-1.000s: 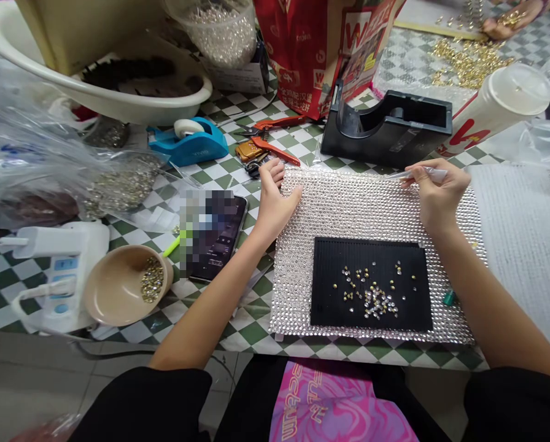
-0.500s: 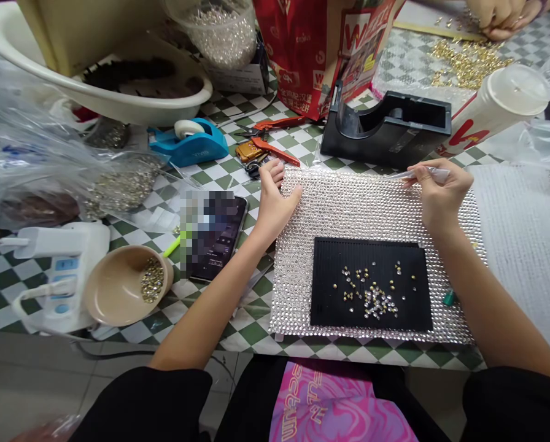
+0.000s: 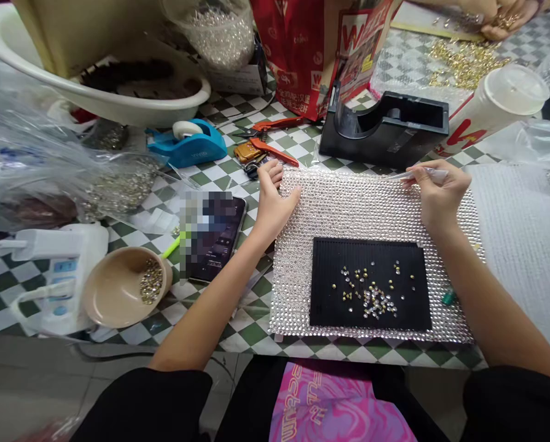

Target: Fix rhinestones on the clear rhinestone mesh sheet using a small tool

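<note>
A sheet covered in rows of shiny rhinestones (image 3: 348, 209) lies on the checkered table. My left hand (image 3: 275, 199) is at its upper left corner, thumb on top and fingers at the edge, gripping it. At the upper right edge, my right hand (image 3: 441, 190) pinches a slim whitish tool (image 3: 434, 174) whose tip points left along the edge. On the sheet's lower half rests a black ridged tray (image 3: 325, 294) with loose gold and clear stones (image 3: 379, 301) scattered over it. A small green object (image 3: 449, 298) lies beside my right forearm.
Left of the sheet are a phone (image 3: 217, 245), a beige bowl (image 3: 113, 288) of stones and a power strip (image 3: 65, 294). Behind stand a blue tape dispenser (image 3: 187, 144), orange pliers (image 3: 275, 147), a black dispenser (image 3: 385, 132) and a cup (image 3: 496, 110). Another person's hand (image 3: 509, 18) shows top right.
My hands and the sheet hold nearly the same pose; the whole view has shifted very slightly. At the top right, the other person's hand has turned and opened, showing gold pieces.
</note>
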The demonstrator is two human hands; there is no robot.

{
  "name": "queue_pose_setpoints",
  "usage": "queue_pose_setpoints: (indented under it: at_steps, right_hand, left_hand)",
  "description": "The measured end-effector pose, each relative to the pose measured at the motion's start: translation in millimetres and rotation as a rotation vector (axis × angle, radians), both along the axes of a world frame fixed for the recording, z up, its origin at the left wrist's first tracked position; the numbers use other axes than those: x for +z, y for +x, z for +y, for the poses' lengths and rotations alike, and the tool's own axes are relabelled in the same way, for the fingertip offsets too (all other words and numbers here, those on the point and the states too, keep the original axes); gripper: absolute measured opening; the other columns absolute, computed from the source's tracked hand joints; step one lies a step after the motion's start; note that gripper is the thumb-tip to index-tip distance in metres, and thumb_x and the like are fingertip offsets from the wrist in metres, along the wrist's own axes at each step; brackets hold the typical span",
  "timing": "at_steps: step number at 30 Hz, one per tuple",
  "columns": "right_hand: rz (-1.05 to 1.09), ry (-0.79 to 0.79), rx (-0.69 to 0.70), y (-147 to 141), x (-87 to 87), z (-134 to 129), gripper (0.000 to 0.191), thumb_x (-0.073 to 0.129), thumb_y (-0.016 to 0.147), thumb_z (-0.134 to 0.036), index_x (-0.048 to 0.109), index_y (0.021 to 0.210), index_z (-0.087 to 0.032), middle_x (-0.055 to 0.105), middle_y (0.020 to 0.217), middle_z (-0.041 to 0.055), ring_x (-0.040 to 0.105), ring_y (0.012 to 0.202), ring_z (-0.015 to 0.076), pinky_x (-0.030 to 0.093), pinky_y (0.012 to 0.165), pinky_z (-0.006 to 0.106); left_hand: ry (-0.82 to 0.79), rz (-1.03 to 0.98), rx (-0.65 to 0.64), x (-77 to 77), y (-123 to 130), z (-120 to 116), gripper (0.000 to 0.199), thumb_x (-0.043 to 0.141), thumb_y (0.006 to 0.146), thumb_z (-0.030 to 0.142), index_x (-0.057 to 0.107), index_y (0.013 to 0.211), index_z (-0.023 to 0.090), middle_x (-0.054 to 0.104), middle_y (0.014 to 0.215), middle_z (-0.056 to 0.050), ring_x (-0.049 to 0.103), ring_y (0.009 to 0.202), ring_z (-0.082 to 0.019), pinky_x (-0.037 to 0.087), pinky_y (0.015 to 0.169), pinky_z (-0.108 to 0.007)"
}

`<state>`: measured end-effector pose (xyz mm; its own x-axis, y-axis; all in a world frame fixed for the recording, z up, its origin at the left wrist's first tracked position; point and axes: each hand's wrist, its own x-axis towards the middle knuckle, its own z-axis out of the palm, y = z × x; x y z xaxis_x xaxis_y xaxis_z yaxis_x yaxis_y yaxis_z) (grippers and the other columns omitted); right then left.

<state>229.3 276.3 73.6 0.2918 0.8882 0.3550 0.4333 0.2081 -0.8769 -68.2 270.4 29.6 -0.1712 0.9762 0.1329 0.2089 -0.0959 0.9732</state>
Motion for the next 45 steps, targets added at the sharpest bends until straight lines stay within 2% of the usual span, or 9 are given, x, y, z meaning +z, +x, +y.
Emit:
queue_pose_setpoints:
  at_steps: [8,15,22,35,41,45]
  right_hand:
    - [-0.042,-0.038,-0.013,0.2,-0.8,-0.6,0.014,0.068,0.08,-0.029,0.07,0.079,-0.016,0.067,0.064,0.0023,0.065,0.057,0.0136,0.051,0.055,0.028]
    - [-0.007,0.025,-0.029,-0.9,3.7,-2.6,0.011,0.069,0.08,-0.025,0.07,0.077,-0.014,0.065,0.062,0.0021,0.064,0.054,0.0125,0.049,0.053,0.027]
    - [-0.03,-0.007,-0.056,1.1,2.2,-2.2,0.013,0.068,0.081,-0.027,0.07,0.078,-0.015,0.066,0.063,0.002,0.065,0.057,0.0132,0.054,0.059,0.029]
    - [-0.069,-0.03,-0.058,3.0,3.0,-3.7,0.013,0.069,0.081,-0.028,0.07,0.078,-0.015,0.065,0.063,0.0024,0.064,0.056,0.0129,0.051,0.056,0.028]
    - [-0.033,0.038,-0.089,7.0,3.5,-2.5,0.011,0.069,0.079,-0.026,0.071,0.076,-0.015,0.066,0.06,0.0021,0.065,0.054,0.0136,0.051,0.056,0.028]
    - [-0.035,0.021,-0.084,8.2,2.9,-2.2,0.012,0.069,0.079,-0.027,0.071,0.076,-0.015,0.066,0.06,0.002,0.065,0.055,0.014,0.052,0.057,0.028]
  left_hand:
    - [0.003,0.012,0.002,0.0,0.1,0.4,0.064,0.071,0.069,0.016,0.037,0.121,0.026,0.053,0.132,-0.015,0.053,0.129,-0.029,0.04,0.114,-0.05]
    - [-0.002,0.03,-0.005,0.9,-0.8,-0.3,0.064,0.072,0.07,0.016,0.036,0.122,0.027,0.053,0.134,-0.015,0.052,0.129,-0.029,0.039,0.114,-0.051]
    - [0.007,0.027,-0.006,1.3,-0.5,-0.1,0.063,0.072,0.071,0.016,0.036,0.122,0.026,0.052,0.133,-0.015,0.052,0.13,-0.03,0.04,0.114,-0.05]
    - [0.003,0.029,-0.015,2.2,-0.3,-0.6,0.065,0.072,0.07,0.015,0.035,0.123,0.026,0.051,0.134,-0.015,0.052,0.13,-0.028,0.04,0.113,-0.05]
    - [-0.003,0.019,-0.012,2.3,0.1,-0.4,0.065,0.071,0.07,0.015,0.035,0.123,0.025,0.051,0.134,-0.016,0.052,0.13,-0.028,0.04,0.114,-0.049]
    - [-0.003,0.014,-0.008,2.1,0.1,-0.4,0.066,0.072,0.069,0.014,0.035,0.122,0.026,0.051,0.133,-0.015,0.053,0.129,-0.028,0.04,0.113,-0.049]
